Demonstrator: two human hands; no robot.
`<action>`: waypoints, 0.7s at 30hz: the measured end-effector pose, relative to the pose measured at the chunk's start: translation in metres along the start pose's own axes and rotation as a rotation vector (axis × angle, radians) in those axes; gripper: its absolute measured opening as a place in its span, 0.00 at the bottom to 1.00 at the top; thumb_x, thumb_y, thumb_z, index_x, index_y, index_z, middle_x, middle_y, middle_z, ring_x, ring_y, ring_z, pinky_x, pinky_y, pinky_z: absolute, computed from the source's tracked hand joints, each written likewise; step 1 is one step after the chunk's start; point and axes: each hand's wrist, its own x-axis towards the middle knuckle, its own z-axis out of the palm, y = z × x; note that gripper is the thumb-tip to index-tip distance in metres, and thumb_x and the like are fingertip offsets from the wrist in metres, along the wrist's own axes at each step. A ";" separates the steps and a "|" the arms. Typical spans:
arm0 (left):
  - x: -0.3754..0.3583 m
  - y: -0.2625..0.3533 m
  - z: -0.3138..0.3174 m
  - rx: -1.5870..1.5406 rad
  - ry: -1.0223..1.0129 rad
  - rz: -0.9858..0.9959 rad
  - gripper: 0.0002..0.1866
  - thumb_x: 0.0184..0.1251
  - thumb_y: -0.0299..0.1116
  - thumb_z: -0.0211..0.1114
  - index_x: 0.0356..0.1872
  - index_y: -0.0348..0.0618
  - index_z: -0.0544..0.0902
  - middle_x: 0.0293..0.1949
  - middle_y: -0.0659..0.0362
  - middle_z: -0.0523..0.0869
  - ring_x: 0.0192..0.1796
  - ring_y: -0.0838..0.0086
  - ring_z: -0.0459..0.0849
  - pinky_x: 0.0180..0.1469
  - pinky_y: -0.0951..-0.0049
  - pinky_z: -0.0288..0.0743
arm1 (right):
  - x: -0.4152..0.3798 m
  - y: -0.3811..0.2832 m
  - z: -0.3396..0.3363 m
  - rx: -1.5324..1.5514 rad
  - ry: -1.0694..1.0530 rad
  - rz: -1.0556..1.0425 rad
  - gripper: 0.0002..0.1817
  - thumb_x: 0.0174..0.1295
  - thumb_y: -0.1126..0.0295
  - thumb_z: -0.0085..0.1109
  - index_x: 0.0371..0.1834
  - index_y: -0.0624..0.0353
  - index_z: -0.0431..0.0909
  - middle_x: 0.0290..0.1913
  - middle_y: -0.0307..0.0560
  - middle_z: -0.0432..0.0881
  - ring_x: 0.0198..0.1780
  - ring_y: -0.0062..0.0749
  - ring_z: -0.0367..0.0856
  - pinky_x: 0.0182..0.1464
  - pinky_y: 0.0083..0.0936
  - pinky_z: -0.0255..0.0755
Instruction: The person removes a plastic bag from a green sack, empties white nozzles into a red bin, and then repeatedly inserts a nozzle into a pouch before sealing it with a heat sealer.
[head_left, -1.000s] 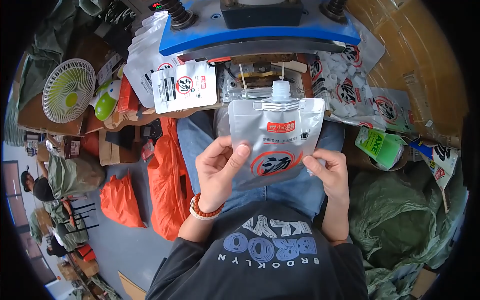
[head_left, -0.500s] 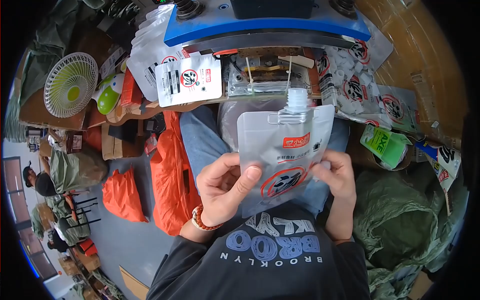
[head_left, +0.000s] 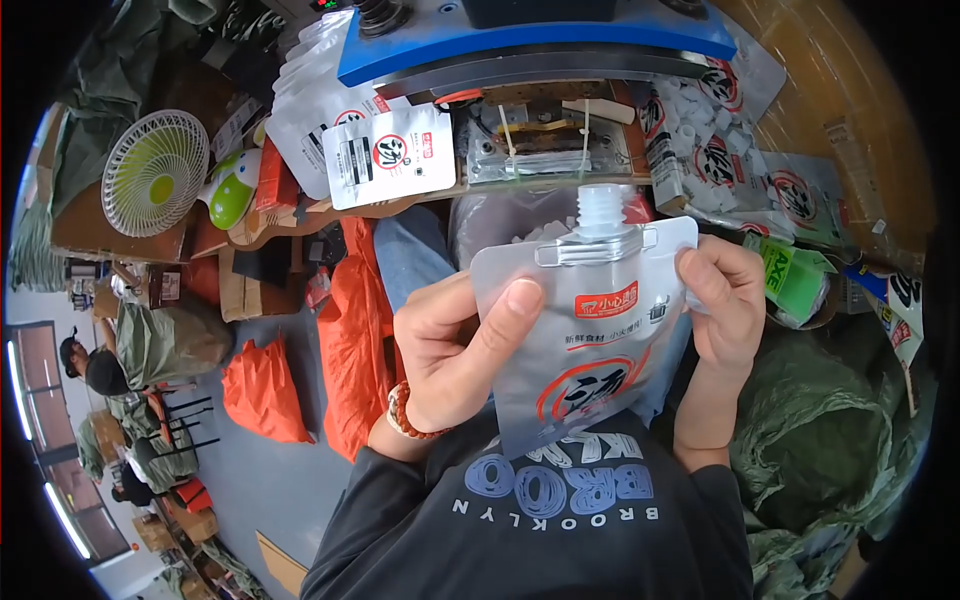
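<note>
A silver spout pouch (head_left: pixel 570 340) with a red label and a ringed black character is held upright between my hands, its clear threaded spout (head_left: pixel 601 212) at the top. My left hand (head_left: pixel 455 345) grips the pouch's left edge, thumb on the front face. My right hand (head_left: pixel 722 300) pinches its upper right corner. Beyond the pouch, a blue-framed press (head_left: pixel 540 50) stands over a metal fixture (head_left: pixel 545 150). More flat pouches (head_left: pixel 392 158) lie to the left of the fixture.
Loose white spouts (head_left: pixel 700 125) lie on pouches at the right. A green-white fan (head_left: pixel 155 172) stands at left. Orange bags (head_left: pixel 265 392) rest on the floor, and a dark green sack (head_left: pixel 820 430) is at lower right. Co-workers (head_left: pixel 100 368) are at far left.
My right hand has moved up to the pouch's upper right corner, and my left hand sits higher on its side. The pouch appears slightly larger and nearer.
</note>
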 end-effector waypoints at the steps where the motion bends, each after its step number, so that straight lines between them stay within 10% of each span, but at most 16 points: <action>1: -0.001 -0.004 -0.002 0.012 -0.009 0.020 0.13 0.72 0.34 0.60 0.44 0.32 0.84 0.25 0.68 0.78 0.27 0.89 0.67 0.28 0.83 0.58 | -0.002 0.000 0.000 -0.005 0.003 0.016 0.15 0.63 0.66 0.60 0.22 0.64 0.76 0.24 0.35 0.77 0.25 0.13 0.66 0.28 0.16 0.56; 21: -0.015 -0.008 0.009 -0.067 0.060 -0.036 0.12 0.72 0.33 0.60 0.43 0.31 0.84 0.30 0.64 0.84 0.32 0.87 0.74 0.34 0.84 0.66 | -0.017 0.005 -0.003 -0.120 0.077 -0.173 0.12 0.60 0.70 0.63 0.25 0.71 0.80 0.23 0.40 0.76 0.25 0.17 0.66 0.29 0.18 0.56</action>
